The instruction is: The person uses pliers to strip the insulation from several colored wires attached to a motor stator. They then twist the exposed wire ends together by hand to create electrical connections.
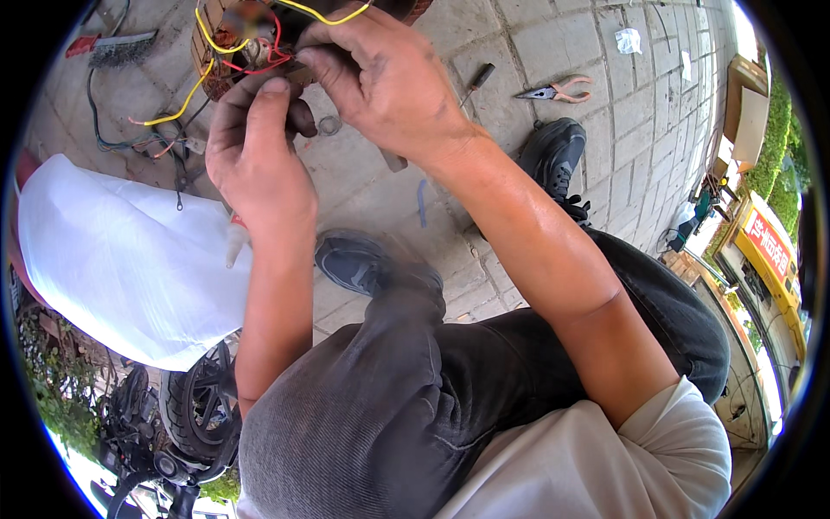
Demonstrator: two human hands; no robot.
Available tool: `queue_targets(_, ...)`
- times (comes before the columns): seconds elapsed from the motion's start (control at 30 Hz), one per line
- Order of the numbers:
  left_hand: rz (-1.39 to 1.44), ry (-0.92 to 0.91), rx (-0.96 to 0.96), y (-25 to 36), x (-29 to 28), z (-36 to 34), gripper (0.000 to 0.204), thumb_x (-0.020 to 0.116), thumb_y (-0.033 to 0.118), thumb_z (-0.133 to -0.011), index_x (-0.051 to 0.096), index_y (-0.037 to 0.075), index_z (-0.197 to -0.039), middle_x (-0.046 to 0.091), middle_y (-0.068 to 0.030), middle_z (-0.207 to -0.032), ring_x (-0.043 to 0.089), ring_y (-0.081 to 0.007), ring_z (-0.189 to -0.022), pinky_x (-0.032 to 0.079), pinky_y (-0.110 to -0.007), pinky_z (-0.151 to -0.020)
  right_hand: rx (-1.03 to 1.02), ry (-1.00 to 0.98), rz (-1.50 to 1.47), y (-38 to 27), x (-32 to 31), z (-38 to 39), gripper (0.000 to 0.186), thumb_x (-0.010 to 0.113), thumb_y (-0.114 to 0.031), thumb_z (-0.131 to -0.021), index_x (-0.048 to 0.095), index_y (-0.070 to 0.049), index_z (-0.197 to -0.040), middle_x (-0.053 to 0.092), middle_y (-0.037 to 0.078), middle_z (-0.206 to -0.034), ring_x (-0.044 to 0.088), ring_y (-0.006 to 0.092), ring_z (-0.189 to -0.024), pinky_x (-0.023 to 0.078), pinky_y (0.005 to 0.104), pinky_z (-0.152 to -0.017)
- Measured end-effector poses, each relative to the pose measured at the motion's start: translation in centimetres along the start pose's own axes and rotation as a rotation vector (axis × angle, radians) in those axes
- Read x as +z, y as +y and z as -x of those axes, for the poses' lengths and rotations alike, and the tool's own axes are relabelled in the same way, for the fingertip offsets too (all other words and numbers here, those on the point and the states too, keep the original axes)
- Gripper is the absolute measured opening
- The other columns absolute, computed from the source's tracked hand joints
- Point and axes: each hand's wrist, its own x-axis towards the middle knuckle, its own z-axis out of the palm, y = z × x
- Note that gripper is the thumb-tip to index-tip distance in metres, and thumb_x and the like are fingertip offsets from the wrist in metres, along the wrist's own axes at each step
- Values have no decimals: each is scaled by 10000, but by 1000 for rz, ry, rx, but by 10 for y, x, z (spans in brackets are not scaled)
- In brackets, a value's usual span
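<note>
At the top of the head view, both my hands are at red wires (277, 45) rising from a round, ribbed brownish part (204, 54) that looks like a motor body. My left hand (264, 169) is closed, its thumb and fingers pinched at the lower red wire. From the right, my right hand (393, 91) pinches close to the same wire; the fingers partly hide the exact grip. Loose yellow wires (188, 105) curve out, one ending in a bare tip left of my left hand. A small clear ring (329, 125) lies on the paving beneath my hands.
Pliers (571, 90) with pinkish handles and a dark-handled screwdriver (482, 76) lie on the grey paving to the right. A wire brush (124, 50) and dark cables (99, 130) are at left. White sheeting (130, 259) borders my left forearm; a motorcycle wheel (194, 406) stands behind it.
</note>
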Motion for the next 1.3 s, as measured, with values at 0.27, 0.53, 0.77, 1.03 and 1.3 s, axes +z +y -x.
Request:
queue_targets(0.27,-6,-5,-7,3,5,-3,165,603,-29,-847,601,-47,-1011,643,-96,-865,584,-140,-723,477,-271,-663,-47,-8,28,0,2,0,162,635,-85,-792,626,-57,-951,624,108,-851,601,317,-813,497,389,-704)
queue_targets(0.53,-161,-48,97,3,2,-7,189,664,-10,-833,638,-22,-1019,642,-25,-871,549,-69,-745,443,-207,-646,-105,-16,45,3,2,-2,163,641,-78,-781,618,-48,-940,631,109,-846,598,313,-819,498,391,-713)
queue_targets(0.77,-337,-106,100,7,-9,-15,169,699,32,-823,675,-10,-985,651,-2,-813,530,-62,-696,440,-203,-640,-109,-61,76,1,0,-3,170,644,-74,-758,614,-41,-922,624,115,-826,601,322,-810,495,400,-707)
queue_targets(1.03,-444,-87,107,13,-8,-16,164,702,38,-823,684,-13,-977,664,-11,-822,550,-63,-723,451,-202,-664,-147,-82,108,1,-4,-6,149,637,-79,-743,601,-36,-881,619,122,-816,601,331,-799,491,411,-700)
queue_targets(1.3,-349,-68,176,7,-7,-16,192,673,-8,-821,663,-31,-1011,668,-21,-903,568,-72,-779,469,-207,-723,-13,-131,52,-11,-7,-6,141,612,-125,-789,618,-26,-889,628,132,-788,609,341,-767,499,419,-672)
